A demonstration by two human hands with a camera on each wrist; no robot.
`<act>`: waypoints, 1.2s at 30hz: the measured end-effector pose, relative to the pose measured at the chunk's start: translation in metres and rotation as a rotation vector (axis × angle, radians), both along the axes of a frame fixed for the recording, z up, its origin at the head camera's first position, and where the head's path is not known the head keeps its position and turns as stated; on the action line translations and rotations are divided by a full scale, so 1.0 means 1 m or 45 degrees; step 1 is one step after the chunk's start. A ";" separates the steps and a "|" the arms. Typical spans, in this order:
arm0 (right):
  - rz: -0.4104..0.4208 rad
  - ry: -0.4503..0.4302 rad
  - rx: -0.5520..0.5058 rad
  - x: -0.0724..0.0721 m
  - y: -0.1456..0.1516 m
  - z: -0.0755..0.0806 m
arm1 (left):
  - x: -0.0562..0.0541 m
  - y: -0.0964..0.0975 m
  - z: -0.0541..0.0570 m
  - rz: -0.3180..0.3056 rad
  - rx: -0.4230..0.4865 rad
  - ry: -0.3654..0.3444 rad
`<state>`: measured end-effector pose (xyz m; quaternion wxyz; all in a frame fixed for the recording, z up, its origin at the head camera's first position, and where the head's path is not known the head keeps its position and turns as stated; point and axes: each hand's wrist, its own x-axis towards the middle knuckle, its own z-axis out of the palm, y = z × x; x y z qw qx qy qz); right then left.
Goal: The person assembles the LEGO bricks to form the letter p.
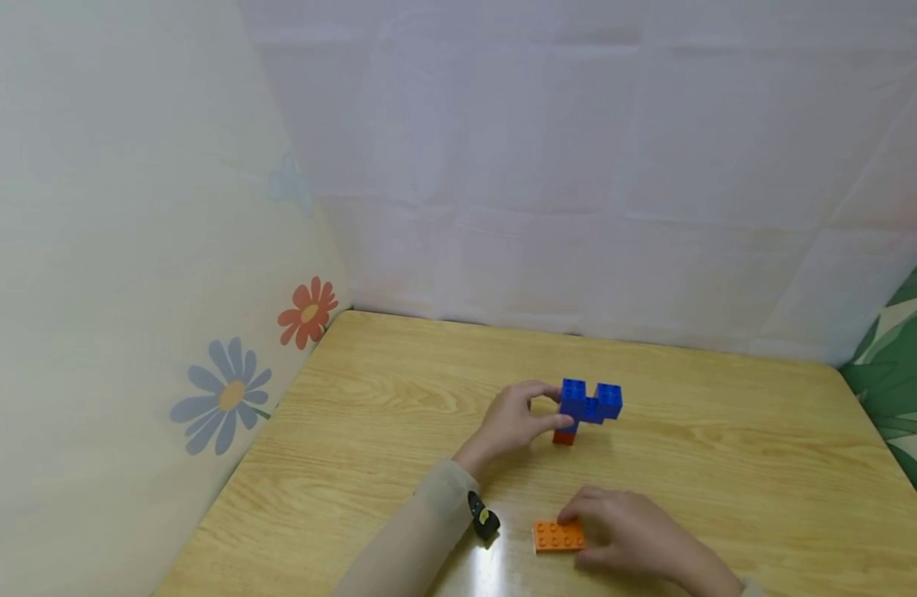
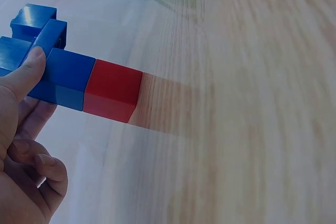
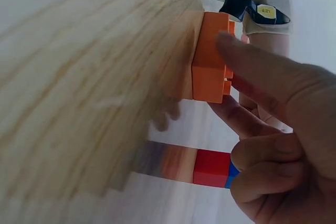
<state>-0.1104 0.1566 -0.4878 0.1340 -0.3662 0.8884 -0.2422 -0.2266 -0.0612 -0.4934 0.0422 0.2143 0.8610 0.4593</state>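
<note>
My left hand [image 1: 512, 421] pinches a stack of blue toy building bricks [image 1: 574, 401] between thumb and fingers. At the stack's bottom is a red brick [image 2: 113, 90], standing on the table in the left wrist view. Two raised blue parts with a gap between them form the top. Nearer to me, an orange building brick [image 1: 557, 537] lies flat, studs up. My right hand [image 1: 633, 529] has its thumb on one side of this orange brick and a finger on the other. Its remaining fingers are curled in the right wrist view, and they partly cover the stack behind.
A glossy wood-grain table [image 1: 399, 373] carries both brick pieces. Pale cloth [image 1: 540, 166] hangs along its back edge, and a flower-printed panel [image 1: 230, 396] stands at the left. A black band [image 1: 483, 518] is around the left sleeve's cuff.
</note>
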 end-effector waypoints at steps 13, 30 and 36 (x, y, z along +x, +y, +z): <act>-0.007 0.124 -0.076 0.000 0.007 0.001 | -0.001 0.001 0.001 0.000 0.009 -0.003; -0.177 0.489 -0.340 -0.013 0.017 0.029 | -0.002 0.000 -0.002 -0.020 0.001 0.042; -0.240 0.565 -0.400 -0.022 0.018 0.037 | -0.002 0.000 -0.002 -0.034 0.008 0.062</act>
